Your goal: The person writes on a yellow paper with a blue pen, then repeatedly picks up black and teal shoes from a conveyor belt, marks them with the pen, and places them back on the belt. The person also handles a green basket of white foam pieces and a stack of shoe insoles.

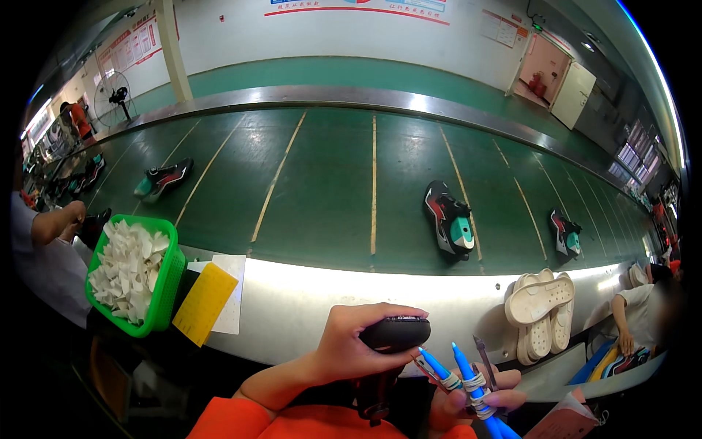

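My left hand (344,340) is closed round a dark shoe (395,335), whose rounded black end points up between thumb and fingers. The lower part of the shoe hangs in shadow in front of my orange top. Just to its right, my right hand (452,408) grips two blue pens (462,358) with pale bands wound round them. Their tips point up toward the shoe. A thin dark pointed tool (485,360) stands up from the same hand; its kind is not clear.
Black, red and teal shoes (446,219) lie on the green conveyor belt (329,190) ahead. On the left is a green basket (172,282) of white scraps beside a yellow card (206,304). Cream perforated soles (541,311) lie on the metal ledge, right. People work at both sides.
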Available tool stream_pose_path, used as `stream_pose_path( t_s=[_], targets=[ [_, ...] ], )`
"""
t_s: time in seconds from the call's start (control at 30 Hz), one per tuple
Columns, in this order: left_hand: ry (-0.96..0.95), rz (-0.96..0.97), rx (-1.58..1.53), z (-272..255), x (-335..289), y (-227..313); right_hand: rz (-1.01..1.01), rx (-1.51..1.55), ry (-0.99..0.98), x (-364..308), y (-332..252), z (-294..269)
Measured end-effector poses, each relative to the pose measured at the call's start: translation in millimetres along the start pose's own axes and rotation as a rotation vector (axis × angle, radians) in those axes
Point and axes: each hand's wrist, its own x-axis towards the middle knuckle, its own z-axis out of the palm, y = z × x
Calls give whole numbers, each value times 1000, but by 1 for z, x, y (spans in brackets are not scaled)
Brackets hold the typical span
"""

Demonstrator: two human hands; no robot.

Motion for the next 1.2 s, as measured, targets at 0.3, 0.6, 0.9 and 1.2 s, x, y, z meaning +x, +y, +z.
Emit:
stream_pose_path(
  t_s=[0.3, 0.6, 0.9, 1.2],
  targets=[
    [-14, -42, -24, -1, 1, 0, -1556, -807, 105, 44, 29, 53],
    [-24, -20, -25, -2, 0, -3, -618, -451, -169, 14, 18, 16],
    [-14, 34, -3, 2, 1, -5, -1574, -919, 11, 39, 15, 64],
    [-30, -8, -34, 1, 0, -4, -1600, -811, -283, 52, 14, 52]
  ],
)
